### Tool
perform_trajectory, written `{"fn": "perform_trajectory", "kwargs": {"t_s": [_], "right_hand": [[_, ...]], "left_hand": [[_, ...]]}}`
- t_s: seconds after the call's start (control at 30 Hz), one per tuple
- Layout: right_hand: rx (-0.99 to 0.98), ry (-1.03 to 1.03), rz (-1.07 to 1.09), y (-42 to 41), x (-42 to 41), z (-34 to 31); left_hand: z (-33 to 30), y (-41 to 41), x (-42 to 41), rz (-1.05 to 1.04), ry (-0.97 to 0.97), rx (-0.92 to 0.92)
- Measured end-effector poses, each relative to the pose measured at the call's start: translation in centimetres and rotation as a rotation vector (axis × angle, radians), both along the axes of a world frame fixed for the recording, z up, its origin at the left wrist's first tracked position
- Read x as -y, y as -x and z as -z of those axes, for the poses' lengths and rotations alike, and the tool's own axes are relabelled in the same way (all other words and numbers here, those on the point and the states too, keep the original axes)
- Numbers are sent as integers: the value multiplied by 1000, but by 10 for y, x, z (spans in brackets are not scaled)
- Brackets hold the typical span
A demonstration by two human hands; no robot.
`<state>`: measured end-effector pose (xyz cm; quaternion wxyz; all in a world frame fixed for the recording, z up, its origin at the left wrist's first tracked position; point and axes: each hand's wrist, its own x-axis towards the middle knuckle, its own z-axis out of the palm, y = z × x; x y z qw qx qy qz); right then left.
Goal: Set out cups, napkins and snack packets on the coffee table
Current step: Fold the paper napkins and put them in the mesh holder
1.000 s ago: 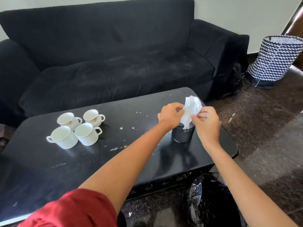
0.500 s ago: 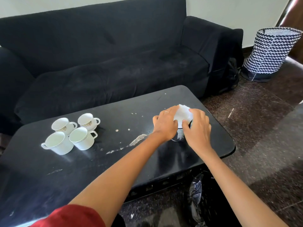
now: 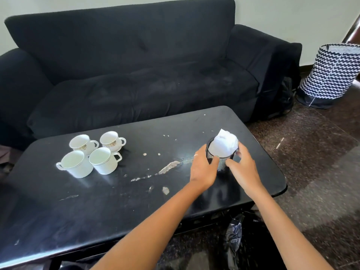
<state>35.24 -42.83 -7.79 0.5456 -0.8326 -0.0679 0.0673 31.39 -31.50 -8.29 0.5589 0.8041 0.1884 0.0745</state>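
Observation:
A wad of white napkins (image 3: 225, 143) is stuffed upright into a small black mesh holder (image 3: 222, 167) on the right part of the black coffee table (image 3: 97, 207). My left hand (image 3: 202, 169) wraps the holder's left side, thumb on its front. On the right, my right hand (image 3: 243, 170) cups the holder, its fingertips blurred near the rim. Several white cups (image 3: 78, 162) with handles stand upright in a tight cluster at the table's left. No snack packets are in view.
A black sofa (image 3: 136, 75) runs along the table's far side. A black-and-white zigzag basket (image 3: 333, 73) stands on the floor at the far right. A crumpled black plastic bag (image 3: 235, 234) lies under the table's near right edge. Pale scuffs (image 3: 167, 167) mark the tabletop.
Both hands pressed the napkins down into the mesh holder, then slid from the top of the napkins down to the holder's sides.

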Motion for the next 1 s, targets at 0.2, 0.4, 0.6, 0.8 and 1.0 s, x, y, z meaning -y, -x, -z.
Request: {"fn": "perform_trajectory", "kwargs": {"t_s": [0.2, 0.4, 0.6, 0.8, 1.0], "right_hand": [[-28, -86, -36, 9, -17, 4], [-28, -110, -170, 22, -64, -3], [-59, -94, -298, 38, -131, -4], [-92, -96, -366, 50, -179, 5], [-114, -45, -380, 54, -197, 6]], "left_hand": [[-5, 9, -7, -47, 82, 45], [-10, 23, -58, -190, 58, 9], [-5, 38, -123, -334, 88, -23], [1, 45, -175, -381, 123, -55], [-2, 36, -200, -330, 155, -61]]}}
